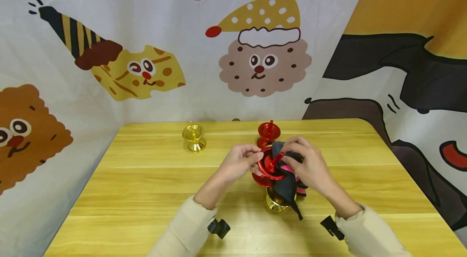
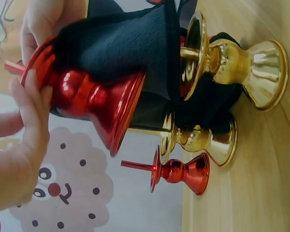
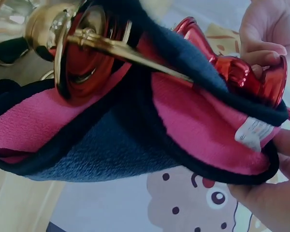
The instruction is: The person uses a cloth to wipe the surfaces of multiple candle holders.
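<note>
Glossy red candlestick (image 2: 84, 94), raised, tilted, against dark pink-lined cloth (image 2: 123, 48)

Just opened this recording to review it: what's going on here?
A person's left hand holds a red candle holder tilted above the table, while the right hand pinches a dark, pink-lined cloth lying against it. A gold candle holder stands toward the back left, a second red one behind the hands.

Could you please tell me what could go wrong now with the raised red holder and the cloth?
The left hand grips the shiny red, flared, spiked holder near its rim, so it might slip and knock the shiny gold, flared, spiked holder standing below. The dark blue-grey and pink fabric cloth in the right hand hangs close around that gold holder, so a pull may tip it.
</note>
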Action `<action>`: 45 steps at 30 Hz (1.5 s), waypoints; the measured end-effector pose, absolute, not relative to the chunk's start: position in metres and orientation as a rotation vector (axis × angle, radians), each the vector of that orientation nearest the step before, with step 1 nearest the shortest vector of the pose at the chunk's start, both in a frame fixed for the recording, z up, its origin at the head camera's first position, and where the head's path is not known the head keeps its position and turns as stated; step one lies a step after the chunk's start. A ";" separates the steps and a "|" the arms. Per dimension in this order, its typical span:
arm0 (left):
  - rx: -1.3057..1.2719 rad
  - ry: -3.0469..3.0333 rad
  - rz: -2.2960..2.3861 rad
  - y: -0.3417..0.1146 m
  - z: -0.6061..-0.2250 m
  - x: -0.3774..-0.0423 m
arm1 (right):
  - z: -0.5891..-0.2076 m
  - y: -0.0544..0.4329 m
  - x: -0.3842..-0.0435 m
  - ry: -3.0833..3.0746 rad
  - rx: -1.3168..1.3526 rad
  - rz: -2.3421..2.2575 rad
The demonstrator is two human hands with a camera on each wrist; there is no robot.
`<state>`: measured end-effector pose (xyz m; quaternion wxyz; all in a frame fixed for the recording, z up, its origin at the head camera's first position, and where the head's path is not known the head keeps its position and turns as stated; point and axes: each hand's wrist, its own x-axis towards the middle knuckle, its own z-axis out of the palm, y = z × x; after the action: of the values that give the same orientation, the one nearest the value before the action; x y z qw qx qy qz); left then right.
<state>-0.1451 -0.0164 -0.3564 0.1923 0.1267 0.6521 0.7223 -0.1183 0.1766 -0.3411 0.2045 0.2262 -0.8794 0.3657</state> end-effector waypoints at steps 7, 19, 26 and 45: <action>0.167 1.736 2.211 -0.024 -0.354 -0.151 | -0.338 0.186 -0.120 -2.403 0.583 1.343; 0.240 1.807 2.239 -0.020 -0.352 -0.149 | -0.348 0.181 -0.115 -2.333 0.585 1.512; 0.290 2.088 2.043 -0.022 -0.359 -0.147 | -0.345 0.184 -0.117 -2.341 0.522 1.577; 0.638 2.159 1.774 -0.022 -0.376 -0.145 | -0.344 0.186 -0.121 -2.385 0.414 1.618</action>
<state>-0.1453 -0.0224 -0.3757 0.1373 0.2204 0.7461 0.6131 -0.1212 0.1855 -0.3439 0.1148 0.1412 -0.8138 0.5520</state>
